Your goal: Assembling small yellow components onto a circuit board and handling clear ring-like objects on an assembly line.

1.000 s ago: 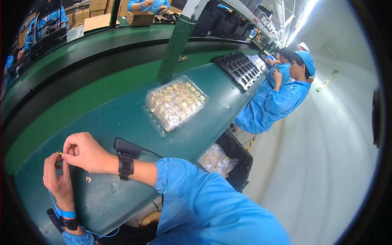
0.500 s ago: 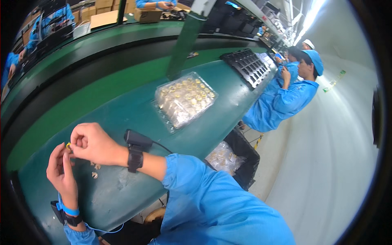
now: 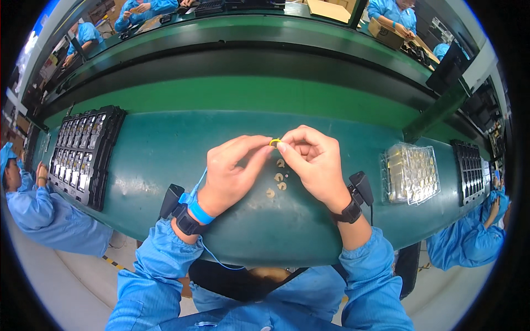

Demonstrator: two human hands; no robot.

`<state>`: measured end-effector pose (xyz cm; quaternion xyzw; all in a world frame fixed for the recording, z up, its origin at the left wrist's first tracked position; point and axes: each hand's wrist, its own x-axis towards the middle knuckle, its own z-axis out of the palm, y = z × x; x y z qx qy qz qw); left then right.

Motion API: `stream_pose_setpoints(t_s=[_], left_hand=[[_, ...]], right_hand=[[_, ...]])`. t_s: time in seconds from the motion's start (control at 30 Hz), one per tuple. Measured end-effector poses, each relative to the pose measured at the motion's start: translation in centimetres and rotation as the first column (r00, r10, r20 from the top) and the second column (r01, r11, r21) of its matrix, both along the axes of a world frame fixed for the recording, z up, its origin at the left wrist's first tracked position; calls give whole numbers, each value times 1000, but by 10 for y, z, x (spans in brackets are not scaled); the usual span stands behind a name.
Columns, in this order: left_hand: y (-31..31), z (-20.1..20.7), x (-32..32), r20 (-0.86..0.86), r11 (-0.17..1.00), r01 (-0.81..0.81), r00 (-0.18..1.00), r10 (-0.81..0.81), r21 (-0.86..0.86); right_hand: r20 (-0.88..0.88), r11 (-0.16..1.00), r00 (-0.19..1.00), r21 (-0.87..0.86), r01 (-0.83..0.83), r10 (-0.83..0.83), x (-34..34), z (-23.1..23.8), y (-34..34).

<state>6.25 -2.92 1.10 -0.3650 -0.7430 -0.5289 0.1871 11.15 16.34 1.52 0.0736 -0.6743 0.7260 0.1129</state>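
Observation:
Over the middle of the green bench, my left hand (image 3: 232, 168) and my right hand (image 3: 317, 163) meet at the fingertips. Pinched between them is a small yellow ring-shaped part (image 3: 275, 141), partly covered by the fingers. My left thumb and forefinger close on its left side, and my right thumb and forefinger on its right. Beneath the hands, several small beige notched discs (image 3: 270, 193) lie loose on the bench. My left wrist wears a blue band (image 3: 199, 208) with a thin cord.
At left stands a large black tray (image 3: 102, 160) of small parts in rows. A clear plastic tray (image 3: 411, 174) with yellowish parts sits at right, beside another black tray (image 3: 468, 171). A green post (image 3: 433, 115) rises behind. Co-workers in blue sit at both sides and across.
The view has swung left, bringing both hands to the picture's middle and the left tray into sight. Both hands still hold the yellow ring-shaped part.

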Motion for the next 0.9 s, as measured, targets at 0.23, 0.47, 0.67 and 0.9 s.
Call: stream_pose_setpoints(t_s=[0.23,0.47,0.67,0.9], left_hand=[[4,-4,3,83,998,18,996,-23,60],[16,-1,9,165,997,33,985,-45,75],[-11,-14,-1,288,991,-23,958,-15,130],[-1,-31,-8,246,992,13,968,-44,125]], right_hand=[[-79,998,996,25,52,-50,4,1,-4],[-340,881,922,360,308,-184,10,4,11],[-455,926,873,224,303,-175,-9,-5,-13],[-428,939,890,213,270,-159,-8,-11,-3]])
